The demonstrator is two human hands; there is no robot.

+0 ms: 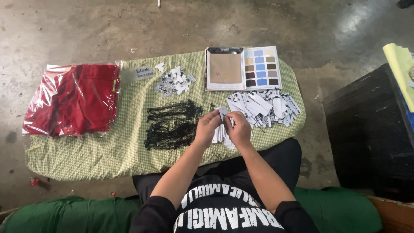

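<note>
My left hand (208,126) and right hand (237,127) meet above the green checked cloth (108,151); the fingers of both pinch one small grey tag (222,113) between them. A heap of black strings (172,123) lies just left; white tags (263,108) lie just right; a red bagged garment (73,98) sits far left.

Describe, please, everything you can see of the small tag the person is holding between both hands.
The tag is a small, flat, pale grey-white card, seemingly paper or thin board, roughly rectangular. It is held up just above the green checked cloth, pinched between the fingertips of the left hand and the right hand. Only its upper part shows; the fingers hide the rest. Any print is too small to make out. A stack of white tags lies under the hands.
</note>
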